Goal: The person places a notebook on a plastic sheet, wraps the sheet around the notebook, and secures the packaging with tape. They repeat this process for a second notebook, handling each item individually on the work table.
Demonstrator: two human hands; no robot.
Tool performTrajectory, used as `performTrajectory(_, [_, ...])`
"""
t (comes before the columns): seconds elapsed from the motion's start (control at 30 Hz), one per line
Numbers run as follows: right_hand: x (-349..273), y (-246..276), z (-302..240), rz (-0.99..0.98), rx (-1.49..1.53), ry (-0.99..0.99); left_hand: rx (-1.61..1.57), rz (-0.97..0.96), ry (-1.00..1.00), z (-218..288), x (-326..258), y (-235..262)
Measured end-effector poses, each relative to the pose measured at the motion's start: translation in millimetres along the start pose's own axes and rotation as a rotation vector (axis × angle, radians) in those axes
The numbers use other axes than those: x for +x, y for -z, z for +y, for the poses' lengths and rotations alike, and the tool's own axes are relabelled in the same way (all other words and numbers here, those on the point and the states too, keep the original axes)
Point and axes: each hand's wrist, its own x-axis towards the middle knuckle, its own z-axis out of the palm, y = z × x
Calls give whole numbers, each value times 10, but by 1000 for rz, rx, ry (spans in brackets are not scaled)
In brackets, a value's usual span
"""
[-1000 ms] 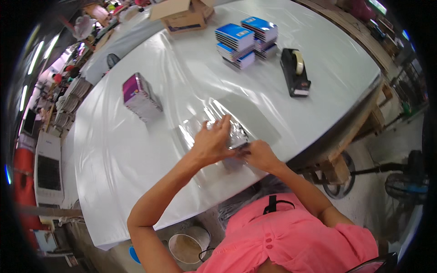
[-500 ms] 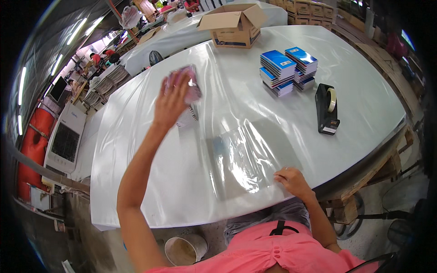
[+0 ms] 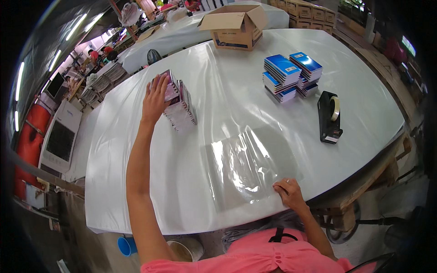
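Observation:
My left hand (image 3: 155, 99) lies on a stack of spiral-bound notebooks (image 3: 184, 111) with dark pink covers, at the left of the table. Its fingers are stretched out over the near left side of the top covers. My right hand (image 3: 288, 192) is at the table's near edge, its fingers pinched on the lower right part of a clear plastic sheet (image 3: 246, 168). That glossy sheet lies flat before me; whether it is one layer or several I cannot tell.
Two stacks of blue spiral notebooks (image 3: 283, 75) stand at the far right, with a black tape dispenser (image 3: 328, 118) nearer me. An open cardboard box (image 3: 234, 36) sits at the table's far edge. Below the near edge are a white bucket (image 3: 193, 248) and a blue container (image 3: 127, 245).
My left hand has moved left across the top of the pink notebook stack, uncovering more of it. The right hand stays at the plastic sheet. The view has shifted slightly.

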Motion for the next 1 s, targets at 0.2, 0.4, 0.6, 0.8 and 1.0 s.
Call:
performTrajectory(0.2, [14, -35, -67, 36, -11, 47, -166, -31, -58, -101, -7, 63])
performTrajectory(0.4, [-20, -56, 27, 73, -53, 75, -25, 37, -100, 252, -3, 307])
performTrajectory(0.6, [24, 130, 18, -4, 178, -71, -387, -191, 44, 1777, -1018, 321])
performTrajectory(0.8, [296, 460, 180, 303, -19, -71, -575, -529, 327, 2227, -1603, 184])
performTrajectory(1.0, [206, 520, 413, 111, -251, -89, -625, -578, 273, 2325, -1685, 205])
